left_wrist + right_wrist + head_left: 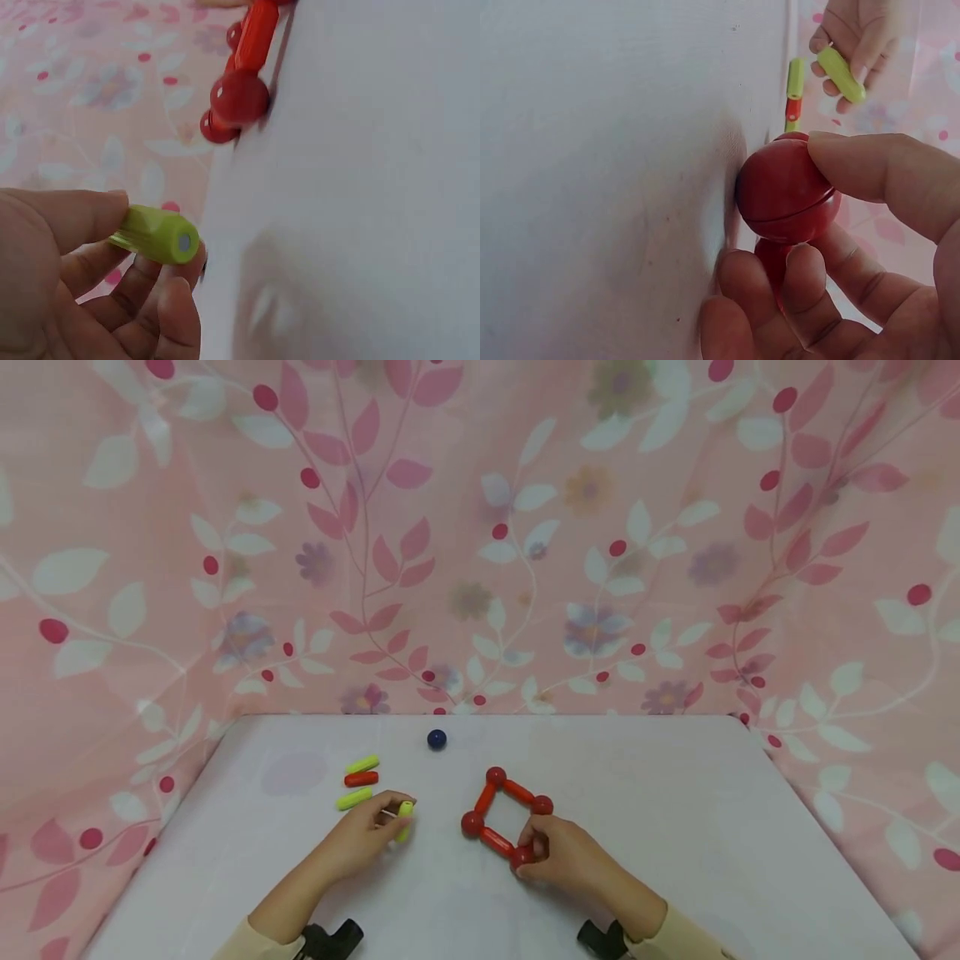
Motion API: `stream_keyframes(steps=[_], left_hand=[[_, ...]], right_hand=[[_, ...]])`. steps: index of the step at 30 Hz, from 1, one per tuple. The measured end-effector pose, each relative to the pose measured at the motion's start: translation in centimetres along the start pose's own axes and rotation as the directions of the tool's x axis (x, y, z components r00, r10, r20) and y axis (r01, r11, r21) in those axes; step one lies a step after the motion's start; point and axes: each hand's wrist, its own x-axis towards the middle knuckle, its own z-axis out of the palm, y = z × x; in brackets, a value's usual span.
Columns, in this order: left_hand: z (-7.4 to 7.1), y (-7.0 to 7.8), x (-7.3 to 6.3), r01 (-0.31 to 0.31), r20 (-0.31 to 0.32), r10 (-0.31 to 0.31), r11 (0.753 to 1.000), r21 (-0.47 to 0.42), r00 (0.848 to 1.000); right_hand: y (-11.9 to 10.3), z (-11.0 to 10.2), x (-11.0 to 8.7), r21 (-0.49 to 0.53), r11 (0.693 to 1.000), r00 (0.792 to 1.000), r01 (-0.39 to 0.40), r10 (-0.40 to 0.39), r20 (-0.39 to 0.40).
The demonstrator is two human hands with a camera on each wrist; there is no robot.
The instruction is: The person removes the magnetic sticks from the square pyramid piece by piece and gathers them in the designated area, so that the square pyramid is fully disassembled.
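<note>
In the head view, my left hand pinches a yellow-green rod between thumb and fingers, above the white table. The left wrist view shows a grey round disc set in the end of this rod. My right hand grips a red ball at the near corner of a four-sided red frame; the right wrist view has thumb and fingers around this ball. The frame's other corners are red balls, joined by red rods. Its right side is partly hidden behind my right hand.
Two yellow-green rods and a red rod lie beyond my left hand. A dark blue ball sits near the far edge of the white table. Behind hangs a pink floral cloth.
</note>
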Motion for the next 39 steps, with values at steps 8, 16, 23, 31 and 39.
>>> stream_keyframes(steps=[8, 16, 23, 31, 39], left_hand=[[-1.8, -2.0, -0.8, -0.059, -0.124, 0.105, 0.944, 0.325, 0.987], [-2.7, -3.1, -0.5, -0.068, -0.164, 0.157, 0.891, 0.449, 0.974], [-3.5, -3.8, 0.0, -0.020, -0.204, 0.119, 0.901, 0.433, 0.972], [-3.6, -3.6, 0.3, 0.044, -0.243, 0.056, 0.920, 0.389, 0.968], [-2.5, -2.9, 0.1, -0.056, -0.294, 0.221, 0.875, 0.481, 0.930]], right_hand=[[0.1, -0.3, -0.1, 0.011, 1.000, 1.000, -0.005, 0.005, 0.023], [0.3, -0.6, -0.1, 0.010, 1.000, 0.999, -0.008, 0.007, 0.034], [0.4, -0.6, 0.0, 0.015, 1.000, 0.999, 0.000, 0.000, 0.040], [0.6, -1.3, 0.0, 0.008, 1.000, 0.998, -0.003, 0.002, 0.061], [0.7, -1.6, -0.2, 0.022, 0.999, 0.996, 0.029, -0.031, 0.083]])
